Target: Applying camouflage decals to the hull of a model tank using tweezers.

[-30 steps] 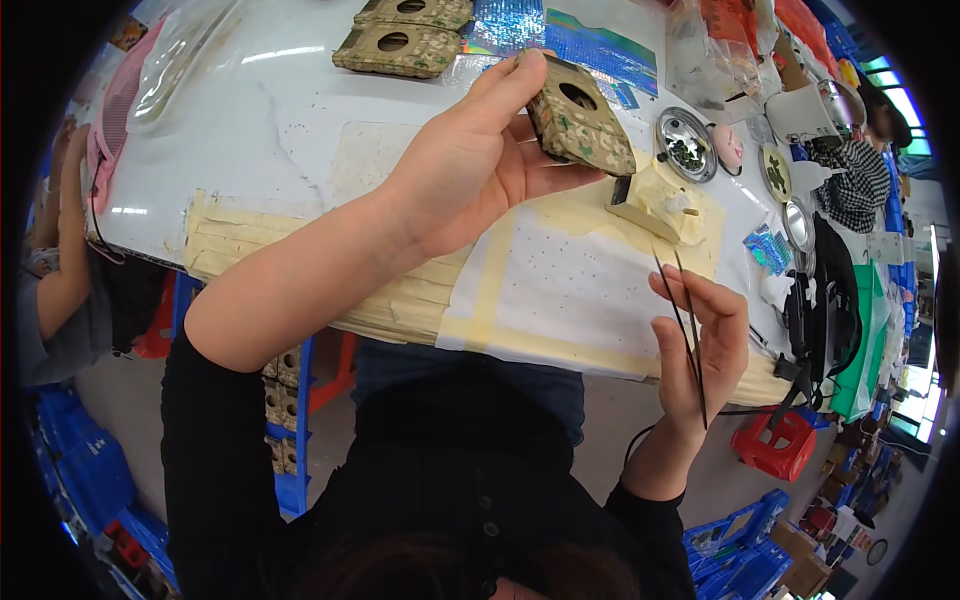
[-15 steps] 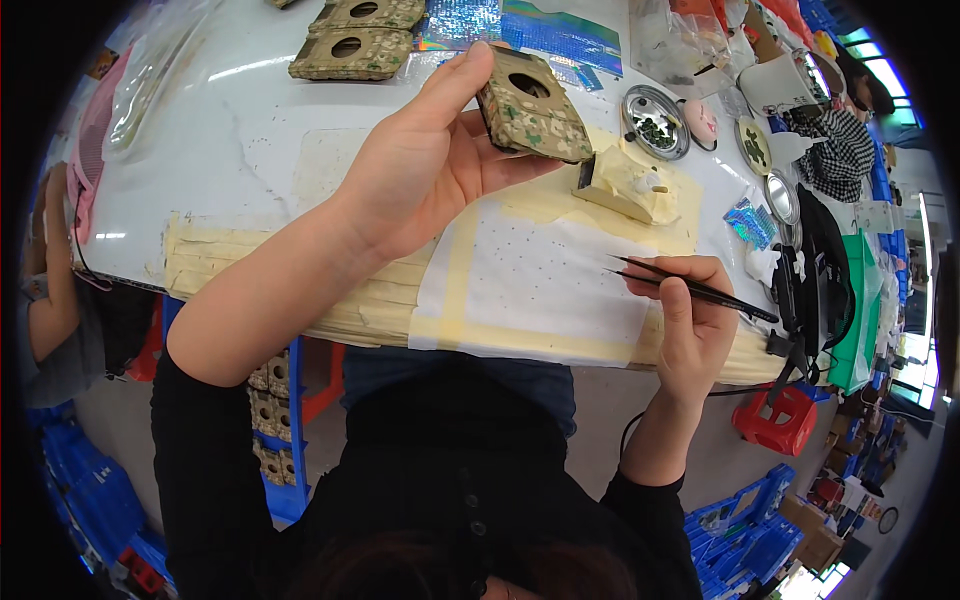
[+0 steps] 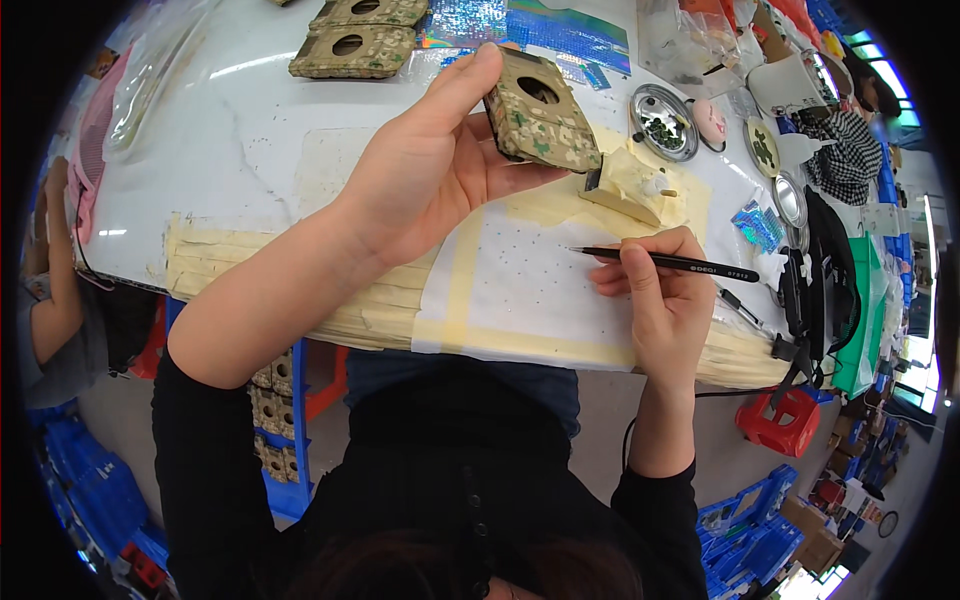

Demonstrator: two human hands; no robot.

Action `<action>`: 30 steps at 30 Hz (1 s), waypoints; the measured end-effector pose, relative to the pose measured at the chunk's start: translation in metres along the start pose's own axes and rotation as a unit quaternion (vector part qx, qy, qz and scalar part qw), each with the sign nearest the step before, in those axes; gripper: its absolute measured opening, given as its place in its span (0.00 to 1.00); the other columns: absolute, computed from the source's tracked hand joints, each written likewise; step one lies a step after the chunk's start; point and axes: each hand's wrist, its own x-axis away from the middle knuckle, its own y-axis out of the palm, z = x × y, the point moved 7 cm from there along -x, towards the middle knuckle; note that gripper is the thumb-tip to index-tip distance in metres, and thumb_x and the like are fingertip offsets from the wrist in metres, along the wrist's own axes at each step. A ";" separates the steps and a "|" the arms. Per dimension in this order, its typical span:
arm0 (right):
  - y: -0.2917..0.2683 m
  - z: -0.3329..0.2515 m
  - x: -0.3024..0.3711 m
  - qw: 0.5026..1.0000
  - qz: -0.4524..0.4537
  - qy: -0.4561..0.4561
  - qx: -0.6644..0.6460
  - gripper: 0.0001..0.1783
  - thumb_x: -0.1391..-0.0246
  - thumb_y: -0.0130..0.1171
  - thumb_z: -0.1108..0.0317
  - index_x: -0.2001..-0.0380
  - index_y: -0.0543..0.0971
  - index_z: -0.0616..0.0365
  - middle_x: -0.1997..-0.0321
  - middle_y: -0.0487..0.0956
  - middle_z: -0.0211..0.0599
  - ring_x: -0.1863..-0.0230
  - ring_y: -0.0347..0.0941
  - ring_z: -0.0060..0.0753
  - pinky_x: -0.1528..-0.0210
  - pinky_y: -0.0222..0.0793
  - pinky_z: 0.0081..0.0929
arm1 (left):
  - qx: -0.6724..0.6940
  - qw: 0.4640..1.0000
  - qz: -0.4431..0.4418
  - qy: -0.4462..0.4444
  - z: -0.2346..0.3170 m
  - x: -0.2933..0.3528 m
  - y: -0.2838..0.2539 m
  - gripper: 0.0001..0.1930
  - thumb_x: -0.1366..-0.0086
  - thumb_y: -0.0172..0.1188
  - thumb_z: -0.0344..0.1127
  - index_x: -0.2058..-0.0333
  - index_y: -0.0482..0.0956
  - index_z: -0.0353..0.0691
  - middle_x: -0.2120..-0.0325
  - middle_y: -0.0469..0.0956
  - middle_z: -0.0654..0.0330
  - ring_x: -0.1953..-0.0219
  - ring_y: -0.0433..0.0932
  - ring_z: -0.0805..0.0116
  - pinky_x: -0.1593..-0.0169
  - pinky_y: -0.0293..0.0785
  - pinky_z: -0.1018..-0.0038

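Observation:
My left hand (image 3: 425, 165) is closed around a camouflage-painted, tank-hull-shaped part (image 3: 548, 128) with a round hole in its top, tilted above the table. My thumb lies along its upper left edge. In my right hand (image 3: 668, 305) is a pair of black tweezers (image 3: 700, 266), held nearly level with the tips pointing left. The tips are over a white sheet (image 3: 490, 318) dotted with tiny dark specks; whether they pinch anything is too small to tell. Just beyond the sheet stands a tape-wrapped block (image 3: 625, 195), close below the held part.
More camouflage parts (image 3: 345, 72) sit at the far left beside shiny holographic sheets (image 3: 565, 35). To the right are a round metal dish (image 3: 664, 122) of small dark green pieces, a pink rounded object (image 3: 709, 122), a black bag (image 3: 828, 270) and a green bin (image 3: 862, 310).
My right hand has moved left, turning the tweezers more level, and their tips now look close together. A slim tool behind that hand has come into view. The left hand has barely shifted.

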 end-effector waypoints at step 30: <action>0.000 0.000 -0.001 0.999 0.014 0.016 -0.023 0.06 0.43 0.53 0.73 0.70 0.69 0.66 0.73 0.78 0.39 0.74 0.74 0.20 0.71 0.71 0.15 | 0.006 1.000 0.004 -0.007 -0.001 0.000 -0.001 0.25 0.30 0.35 0.48 0.44 0.58 0.33 0.48 0.68 0.48 0.48 0.72 0.53 0.47 0.74 0.67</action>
